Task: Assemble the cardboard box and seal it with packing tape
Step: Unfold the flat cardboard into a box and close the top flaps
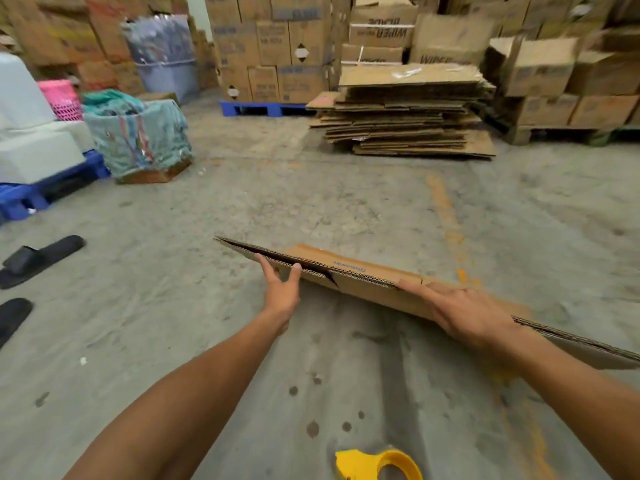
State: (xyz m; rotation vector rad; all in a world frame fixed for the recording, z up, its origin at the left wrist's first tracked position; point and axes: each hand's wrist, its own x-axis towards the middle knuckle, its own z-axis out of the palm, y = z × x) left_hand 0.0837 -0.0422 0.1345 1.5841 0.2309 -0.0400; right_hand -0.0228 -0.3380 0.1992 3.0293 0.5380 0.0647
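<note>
A flattened brown cardboard box with blue print hangs nearly edge-on above the concrete floor, slanting from upper left to lower right. My left hand pinches its near edge with fingers and thumb, where the two layers gape slightly. My right hand lies flat on the top face further right, fingers stretched toward the middle. A yellow tape dispenser lies on the floor at the bottom edge, between my forearms.
A pile of flattened cartons lies ahead on the floor. Stacked boxes on a blue pallet and more box stacks fill the back. A cloth-covered crate and white blocks stand left. Black sandals lie at the far left.
</note>
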